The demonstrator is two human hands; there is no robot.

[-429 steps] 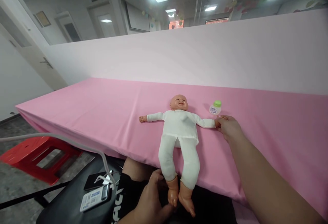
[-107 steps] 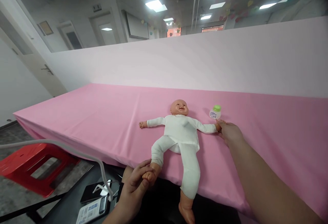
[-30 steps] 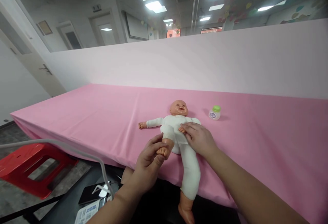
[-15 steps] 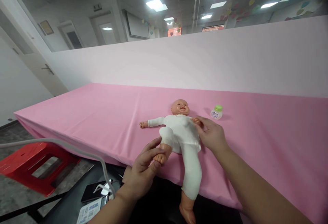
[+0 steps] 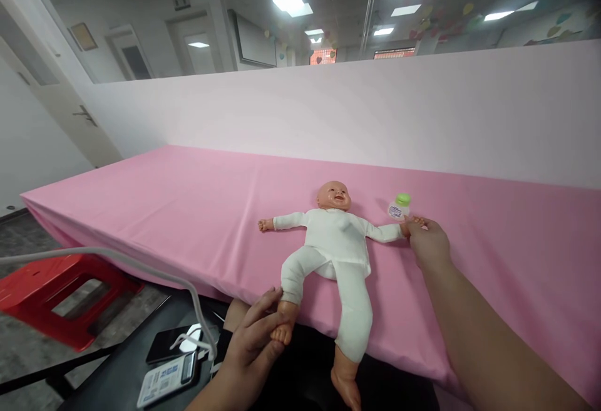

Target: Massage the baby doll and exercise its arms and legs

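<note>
A baby doll in a white cloth suit lies on its back on the pink-covered table. Its head points away from me and its legs hang over the near edge. My left hand is closed around the doll's foot on the left side, with that leg bent a little outward. Out to the right, my right hand pinches the doll's other-side hand, and that arm is stretched straight sideways. Just behind my right hand stands a small clear bottle with a green cap, partly covered by the fingers.
A red plastic stool stands on the floor at the left. On a black seat lie a black phone, a labelled device and a white cable. A white wall with glass above backs the table.
My right hand has drawn the doll's arm from its chest out to the right. My left hand has lowered the doll's raised leg toward me, straightening it.
</note>
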